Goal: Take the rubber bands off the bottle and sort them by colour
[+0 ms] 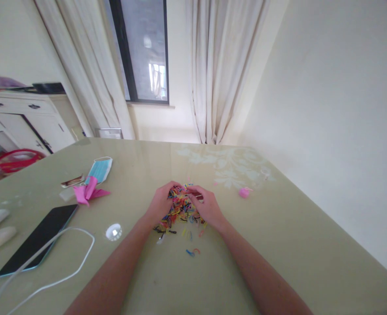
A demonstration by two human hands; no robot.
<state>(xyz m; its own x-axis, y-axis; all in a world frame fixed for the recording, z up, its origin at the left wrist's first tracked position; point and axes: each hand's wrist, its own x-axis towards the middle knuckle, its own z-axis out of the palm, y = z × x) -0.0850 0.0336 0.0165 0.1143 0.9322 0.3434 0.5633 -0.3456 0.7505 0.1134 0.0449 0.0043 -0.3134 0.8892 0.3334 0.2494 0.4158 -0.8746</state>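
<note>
A heap of small multicoloured rubber bands (182, 211) lies on the table in front of me. My left hand (163, 201) is cupped around its left side, the fingers curled in and partly hidden by the bands. From the right, my right hand (208, 204) bends its fingers and thumb over the upper part of the heap, with bands against the fingertips. Loose bands are strewn along the near edge of the heap, and a blue band (190, 253) lies apart, closer to me.
Left on the glossy table (278, 258) are a phone (39, 240), a white cable (88, 251), a clear dome-shaped object (113, 232), pink crumpled material (88, 192) and a blue face mask (99, 169). A pink ball-like item (244, 192) sits right of my hands.
</note>
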